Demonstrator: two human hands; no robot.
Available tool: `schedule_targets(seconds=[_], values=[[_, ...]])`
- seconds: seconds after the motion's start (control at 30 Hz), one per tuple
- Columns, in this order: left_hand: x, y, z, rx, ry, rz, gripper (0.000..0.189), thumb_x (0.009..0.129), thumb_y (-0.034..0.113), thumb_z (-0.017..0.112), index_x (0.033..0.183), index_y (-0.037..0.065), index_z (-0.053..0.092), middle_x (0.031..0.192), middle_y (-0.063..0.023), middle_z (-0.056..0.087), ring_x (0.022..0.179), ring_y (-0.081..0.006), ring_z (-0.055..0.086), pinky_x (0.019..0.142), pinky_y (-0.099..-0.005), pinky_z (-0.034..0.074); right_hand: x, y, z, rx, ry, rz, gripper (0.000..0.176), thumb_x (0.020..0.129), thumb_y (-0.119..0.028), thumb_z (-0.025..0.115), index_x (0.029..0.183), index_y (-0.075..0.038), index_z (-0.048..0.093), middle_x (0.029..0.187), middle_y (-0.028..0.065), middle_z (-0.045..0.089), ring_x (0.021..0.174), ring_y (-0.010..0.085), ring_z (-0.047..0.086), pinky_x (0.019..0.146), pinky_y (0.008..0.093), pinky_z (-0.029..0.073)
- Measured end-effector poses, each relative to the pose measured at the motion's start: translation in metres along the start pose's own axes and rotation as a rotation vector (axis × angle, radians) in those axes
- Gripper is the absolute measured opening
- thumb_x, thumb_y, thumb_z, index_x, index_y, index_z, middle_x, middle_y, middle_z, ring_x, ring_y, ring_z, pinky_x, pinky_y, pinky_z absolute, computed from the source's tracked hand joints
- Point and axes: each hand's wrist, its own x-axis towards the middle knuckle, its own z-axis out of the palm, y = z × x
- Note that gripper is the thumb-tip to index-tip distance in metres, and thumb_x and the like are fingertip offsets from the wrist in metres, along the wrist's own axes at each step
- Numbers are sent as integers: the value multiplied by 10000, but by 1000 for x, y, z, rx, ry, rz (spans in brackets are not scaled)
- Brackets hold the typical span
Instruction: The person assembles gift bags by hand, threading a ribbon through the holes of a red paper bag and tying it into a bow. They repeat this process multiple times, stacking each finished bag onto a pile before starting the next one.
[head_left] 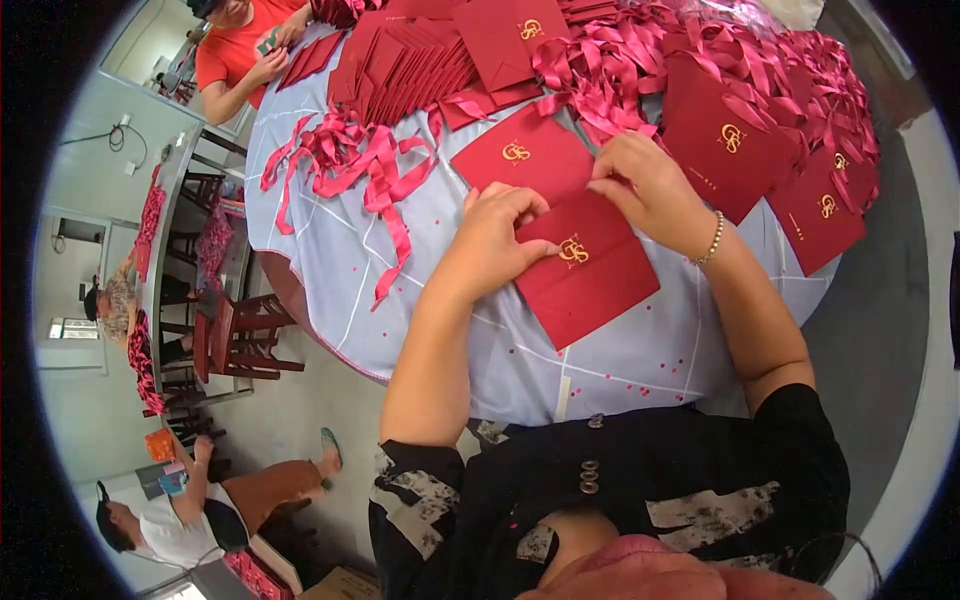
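A flat red paper bag (597, 290) with a gold logo lies tilted on the cloth in front of me. My left hand (505, 242) grips its upper left side, thumb pressed on the front near the logo and fingers curled behind. At the bag's upper right edge, my right hand (655, 190) is closed in a pinch. Whether a ribbon is also between those fingertips is hidden. Just beyond both hands lies another red bag (535, 150), partly covered by them. Pink ribbons (610, 90) are heaped past my right hand, and loose ribbons (375, 165) lie beyond my left.
A grey-blue cloth covers the round table (480, 370), dotted with small red bits. Stacked red bags (400, 70) stand at the far side. More ribboned bags (725, 140) lie right. A person in orange (240, 50) works across the table; wooden chairs (245, 335) stand left.
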Motion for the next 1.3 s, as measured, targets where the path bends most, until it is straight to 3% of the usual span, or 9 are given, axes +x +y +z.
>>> schedule_targets(seconds=[0.13,0.53,0.67,0.77,0.87,0.97,1.07,1.1,1.3], values=[[1,9,0,59,38,138,367,628,162,865,887,66,624,781,-27,543,786,-192,527,884,-345,391,-4,-19,12,-28,-232,-111,122,814,-107,682,845,-73,568,876,69,587,907,266,577,1009,454,363],[2,5,3,37,35,157,321,668,170,844,875,70,621,786,-31,541,777,-200,525,951,-371,363,-4,-22,5,42,-317,-84,120,818,-136,687,850,-82,584,855,59,584,949,253,570,1052,470,335],[2,4,2,42,58,167,333,675,174,842,895,65,619,814,-38,567,787,-204,529,939,-360,377,-3,-11,4,38,-251,-43,133,811,-135,694,862,-74,588,889,66,600,926,267,576,992,451,380],[0,1,-3,-103,-42,-3,305,704,171,813,921,71,622,877,-39,612,928,-224,576,1072,-509,266,-1,-8,1,24,-145,39,127,809,-113,698,863,-60,595,891,83,617,887,288,583,899,410,430],[1,-1,-3,-65,-95,-101,310,712,165,807,938,68,618,894,-41,621,917,-220,579,1055,-495,283,1,-3,8,-3,132,-79,107,819,-64,687,873,-26,603,845,110,651,876,271,629,821,373,483],[1,-2,0,-106,-42,-95,316,712,153,804,948,63,613,889,-50,628,877,-223,576,1034,-464,303,-2,-25,3,233,58,313,115,838,-69,679,911,3,627,816,127,664,784,256,655,721,345,513],[1,-3,0,-136,-11,-99,316,707,149,805,934,48,611,863,-57,630,853,-228,576,983,-417,351,-8,-20,16,254,-10,178,113,852,-69,670,926,15,652,780,142,665,691,247,654,639,327,516],[1,-5,1,-156,7,-117,312,704,144,804,929,44,612,853,-59,632,850,-233,577,956,-399,369,-8,-23,16,362,-137,334,90,850,-66,665,902,7,671,823,147,672,741,272,660,680,347,521],[1,-1,1,-94,45,-82,315,706,88,809,965,21,643,887,-55,620,797,-165,571,734,-298,478,-11,-26,35,161,-31,148,79,841,-26,664,913,6,658,831,138,651,761,278,639,684,352,503]])
